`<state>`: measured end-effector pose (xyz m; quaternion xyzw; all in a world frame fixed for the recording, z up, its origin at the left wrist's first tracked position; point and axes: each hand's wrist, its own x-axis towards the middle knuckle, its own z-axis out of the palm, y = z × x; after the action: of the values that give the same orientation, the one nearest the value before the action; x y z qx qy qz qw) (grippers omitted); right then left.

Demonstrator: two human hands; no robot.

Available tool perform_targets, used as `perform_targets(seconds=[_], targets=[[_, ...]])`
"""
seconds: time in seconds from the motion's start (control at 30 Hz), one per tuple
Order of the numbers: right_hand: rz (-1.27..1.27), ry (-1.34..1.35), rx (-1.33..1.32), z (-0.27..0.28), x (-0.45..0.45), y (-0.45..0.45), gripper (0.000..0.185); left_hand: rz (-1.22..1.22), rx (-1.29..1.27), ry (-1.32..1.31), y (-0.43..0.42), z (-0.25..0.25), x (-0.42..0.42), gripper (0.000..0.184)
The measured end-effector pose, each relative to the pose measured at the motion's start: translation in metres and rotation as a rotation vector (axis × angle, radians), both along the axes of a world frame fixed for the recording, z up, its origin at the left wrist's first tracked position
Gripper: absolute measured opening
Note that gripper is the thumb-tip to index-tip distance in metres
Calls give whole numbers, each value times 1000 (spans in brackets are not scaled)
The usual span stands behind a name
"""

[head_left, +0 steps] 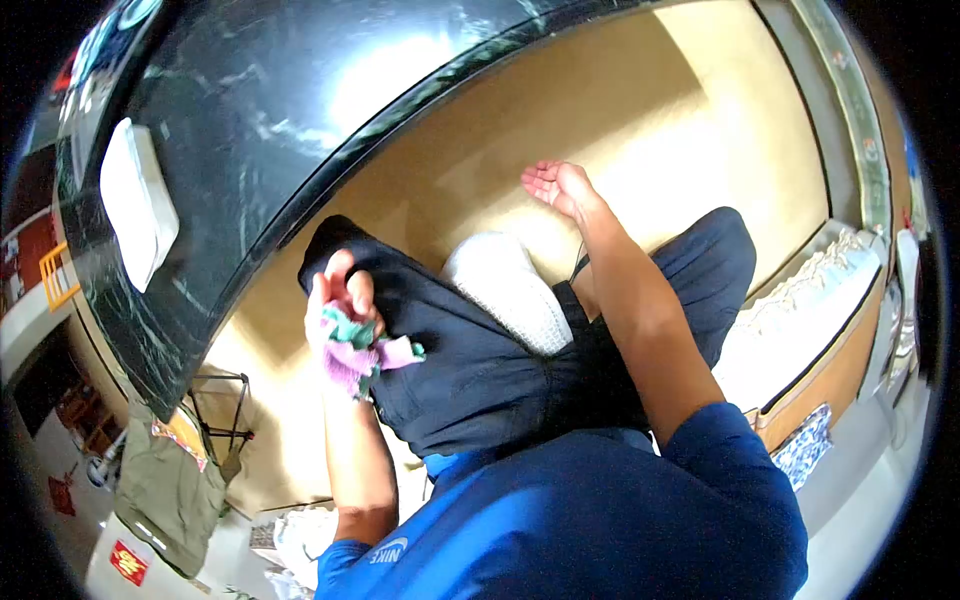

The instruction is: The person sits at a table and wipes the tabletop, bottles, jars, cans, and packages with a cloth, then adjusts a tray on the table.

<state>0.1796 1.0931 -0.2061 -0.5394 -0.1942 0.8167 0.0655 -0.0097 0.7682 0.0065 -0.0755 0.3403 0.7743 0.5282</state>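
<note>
L hand point(345, 292) clutched cloth point(357, 358) nr table point(225, 190), loose end pointed away from table, long axis unclear; R hand point(557, 187) hung slack, half-curled.

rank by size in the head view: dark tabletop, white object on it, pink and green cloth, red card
1. Dark tabletop
2. White object
3. Pink and green cloth
4. Red card

Apparent size only; nearness may enlarge the cloth.

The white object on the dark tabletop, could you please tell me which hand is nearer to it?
Left. The left hand, holding a purple-and-green cloth, is across the tabletop's edge from the white object; the right hand is farther off, to the right.
</note>
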Motion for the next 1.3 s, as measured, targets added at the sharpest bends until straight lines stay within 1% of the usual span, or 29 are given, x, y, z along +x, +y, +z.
perform_targets(seconds=[0.03,0.1,0.13,0.17,0.23,0.27,0.3,0.37,0.43,0.47,0.5,0.57,0.6,0.63,0.7,0.73,0.8,0.83,0.9,0.97,1.03,1.07,1.1,1.13,1.17,1.2,1.23,1.27,1.3], targets=[[19,10,17,15,-5,-2,32,-14,48,-22,2,3,0,46],[93,109,-4,48,-14,-6,24,-20,64,-18,1,5,4,44],[124,152,-9,79,-20,-10,17,-45,74,4,-1,2,2,44],[153,160,4,106,-24,-14,17,-36,53,29,-3,1,3,45],[298,480,33,156,-32,-23,17,-88,147,28,-5,0,1,44],[315,545,27,186,-41,-28,17,-86,190,-19,-4,-5,-1,42],[344,626,21,219,-51,-35,17,-57,100,3,-4,-2,2,45],[469,751,118,270,-85,-48,21,-103,192,-15,-6,0,-2,38],[575,773,322,312,-133,-62,21,-103,201,-8,-3,5,-2,38],[626,785,427,329,-159,-72,20,-94,263,-18,-3,4,-1,39],[666,794,536,345,-188,-84,20,-90,179,19,1,0,-1,46],[775,773,819,370,-240,-113,24,-82,208,49,4,-4,1,45],[818,756,961,378,-264,-127,27,-76,193,50,4,1,3,44],[909,706,1201,383,-286,-138,27,-79,185,79,4,6,3,44],[974,554,1868,389,-320,-157,25,-61,201,78,4,5,6,45],[987,570,1875,385,-337,-162,25,-68,241,76,2,8,6,46],[1145,411,2086,376,-364,-172,23,-66,257,69,2,5,7,46],[1151,420,2093,375,-372,-175,23,-84,264,59,3,4,7,47],[1240,296,2088,374,-382,-175,29,-63,239,65,6,0,7,46],[1252,310,2050,372,-386,-177,33,-95,250,62,7,-5,7,46],[1058,335,2037,376,-379,-182,32,-87,280,72,9,-8,5,44],[1021,400,2079,381,-377,-177,31,-68,269,126,10,-11,3,43],[1017,437,2157,386,-368,-173,37,-67,252,163,10,-14,6,43],[1003,576,2137,380,-372,-156,37,-48,238,124,7,-9,6,43],[992,693,2100,369,-366,-136,37,-30,161,182,3,-3,5,42],[814,624,1789,412,-316,-163,34,-9,166,126,-4,7,5,43],[808,647,1655,411,-293,-155,34,30,184,136,-9,1,6,43],[814,633,1543,407,-265,-145,33,57,165,120,-18,8,6,42],[814,632,1437,403,-237,-133,33,83,236,47,-26,3,10,41]])
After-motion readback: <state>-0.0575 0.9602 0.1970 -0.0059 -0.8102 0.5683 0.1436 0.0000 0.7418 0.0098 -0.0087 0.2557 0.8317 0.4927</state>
